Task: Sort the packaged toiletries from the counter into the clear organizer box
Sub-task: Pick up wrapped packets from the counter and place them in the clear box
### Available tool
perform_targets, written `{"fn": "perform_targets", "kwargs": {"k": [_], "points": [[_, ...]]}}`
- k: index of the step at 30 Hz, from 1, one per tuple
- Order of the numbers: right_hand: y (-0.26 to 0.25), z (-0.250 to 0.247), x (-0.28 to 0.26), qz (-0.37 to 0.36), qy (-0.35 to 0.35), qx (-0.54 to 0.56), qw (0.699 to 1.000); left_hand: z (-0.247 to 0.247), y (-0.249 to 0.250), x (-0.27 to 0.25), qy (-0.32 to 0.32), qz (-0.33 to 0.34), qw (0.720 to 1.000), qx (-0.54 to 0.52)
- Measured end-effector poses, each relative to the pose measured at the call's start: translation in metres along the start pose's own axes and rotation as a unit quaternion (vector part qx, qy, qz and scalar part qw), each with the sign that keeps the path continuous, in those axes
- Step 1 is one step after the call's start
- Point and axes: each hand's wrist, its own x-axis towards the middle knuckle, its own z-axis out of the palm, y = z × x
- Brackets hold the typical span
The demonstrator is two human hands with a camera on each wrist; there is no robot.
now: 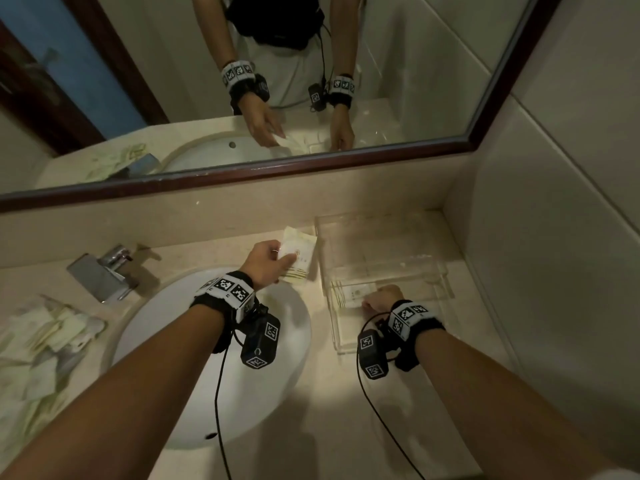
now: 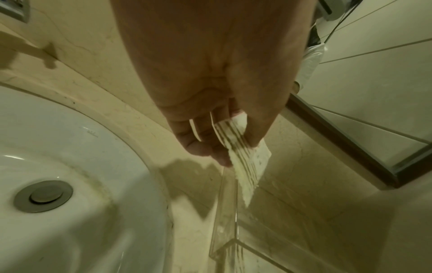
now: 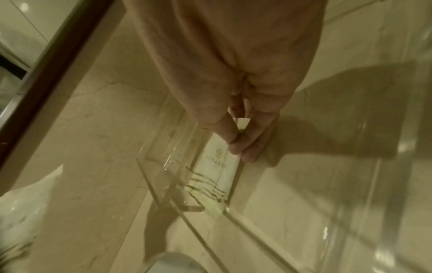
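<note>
**Two packets on their way into the box**

Far to the left of the left hand [image 1: 266, 259], a heap of unsorted packets [image 1: 45, 337] lay on the worktop [image 1: 353, 410]. That hand pinched a striped sachet [image 1: 298, 259] just beside the clear organizer box [image 1: 440, 268], probably waiting its turn. The right hand [image 1: 381, 299], fingers clamped on a narrow packet [image 3: 216, 162], lowered it into a front compartment, apparently to seat it flat.

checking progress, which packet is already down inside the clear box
The packet pinched by the right hand; the left hand's packet is outside.
</note>
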Motion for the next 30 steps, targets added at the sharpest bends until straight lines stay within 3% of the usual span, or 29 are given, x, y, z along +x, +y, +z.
{"fn": "perform_targets", "kwargs": {"k": [7,14,22,30], "points": [[0.001,0.007,0.01,-0.006,0.024,0.099,0.995,0.003,-0.001,0.001,0.003,-0.003,1.0,0.006],[0.006,-0.002,0.004,-0.022,0.065,0.056,0.996,0.011,0.002,0.0,-0.016,-0.007,1.0,0.018],[0.013,-0.022,-0.008,-0.013,0.054,-0.016,0.998,0.031,0.008,-0.015,-0.13,-0.066,0.987,-0.07],[0.018,-0.043,-0.01,-0.04,0.076,0.093,0.992,0.066,-0.001,-0.022,-0.184,-0.085,0.979,-0.03]]}}
